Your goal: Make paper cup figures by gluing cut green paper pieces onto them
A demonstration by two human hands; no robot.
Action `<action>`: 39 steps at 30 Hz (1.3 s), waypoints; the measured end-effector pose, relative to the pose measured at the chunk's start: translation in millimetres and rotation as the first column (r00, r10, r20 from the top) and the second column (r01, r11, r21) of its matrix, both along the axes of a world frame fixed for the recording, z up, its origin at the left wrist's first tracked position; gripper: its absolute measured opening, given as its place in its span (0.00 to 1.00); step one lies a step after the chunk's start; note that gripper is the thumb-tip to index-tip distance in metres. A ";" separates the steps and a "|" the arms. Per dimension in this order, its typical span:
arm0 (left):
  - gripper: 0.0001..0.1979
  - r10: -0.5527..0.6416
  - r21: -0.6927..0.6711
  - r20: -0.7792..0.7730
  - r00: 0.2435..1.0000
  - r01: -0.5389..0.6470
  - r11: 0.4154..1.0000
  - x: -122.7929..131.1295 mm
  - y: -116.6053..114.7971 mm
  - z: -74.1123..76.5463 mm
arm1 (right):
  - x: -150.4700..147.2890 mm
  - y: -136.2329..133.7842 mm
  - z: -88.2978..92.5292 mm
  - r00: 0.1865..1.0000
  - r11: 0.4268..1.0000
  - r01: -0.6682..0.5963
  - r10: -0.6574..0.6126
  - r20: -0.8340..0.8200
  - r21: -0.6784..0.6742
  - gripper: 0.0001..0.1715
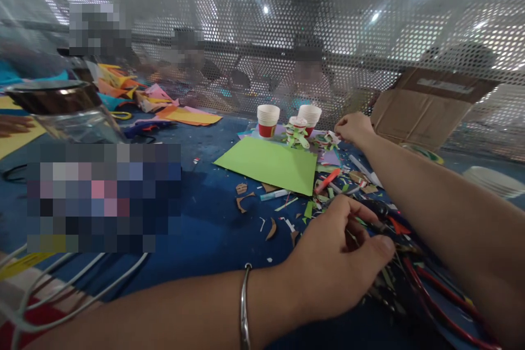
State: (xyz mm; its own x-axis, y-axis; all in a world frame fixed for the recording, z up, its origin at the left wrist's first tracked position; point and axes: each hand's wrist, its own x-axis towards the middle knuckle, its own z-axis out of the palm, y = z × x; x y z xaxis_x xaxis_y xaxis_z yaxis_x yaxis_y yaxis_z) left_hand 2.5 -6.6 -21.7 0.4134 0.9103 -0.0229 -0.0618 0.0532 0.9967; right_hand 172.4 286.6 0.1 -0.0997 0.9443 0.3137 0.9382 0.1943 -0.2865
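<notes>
My left hand [340, 251], with a silver bangle [245, 306] at the wrist, hovers low over scraps and dark items at the right of the blue table. Its fingers are loosely bent, thumb apart from them, and nothing shows between them. Farther back, my right hand [356, 128] is stretched out with its fingers curled together. Whatever its fingertips hold, if anything, is too small to make out. Just left of it lies a cut paper-cup piece with green strips [328, 140]. A similar green-fringed cup piece [298, 132] stands beside it, behind a green paper sheet [273, 164].
Two stacks of paper cups, left [268, 120] and right [310, 115], stand at the back. An orange marker [328, 180] lies among paper scraps. A cardboard box [422, 109] is at back right, a glass jar [69, 112] at left. People sit behind a perforated screen [246, 65].
</notes>
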 end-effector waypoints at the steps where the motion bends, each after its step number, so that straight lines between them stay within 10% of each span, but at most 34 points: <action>1: 0.14 -0.001 0.006 -0.006 1.000 0.001 1.000 -0.2 0.4 0.2 | -0.5 -4.0 1.7 1.000 1.000 0.016 -0.016 -0.015 -0.016 0.23; 10: 0.07 0.104 0.237 -0.032 0.994 -0.093 0.967 -10.9 9.9 8.5 | 7.3 -99.9 27.0 0.986 0.999 -0.037 0.038 -0.161 0.008 0.08; 22: 0.07 0.342 0.398 -0.133 0.930 -0.266 0.878 -29.6 34.6 15.9 | 101.4 -264.0 20.9 0.973 0.957 -0.215 0.193 -0.125 -0.195 0.15; 39: 0.05 0.433 0.575 -0.482 0.762 -0.098 0.813 -39.3 51.4 6.4 | 118.6 -262.2 -16.4 0.980 0.965 -0.061 0.010 -0.199 -0.255 0.13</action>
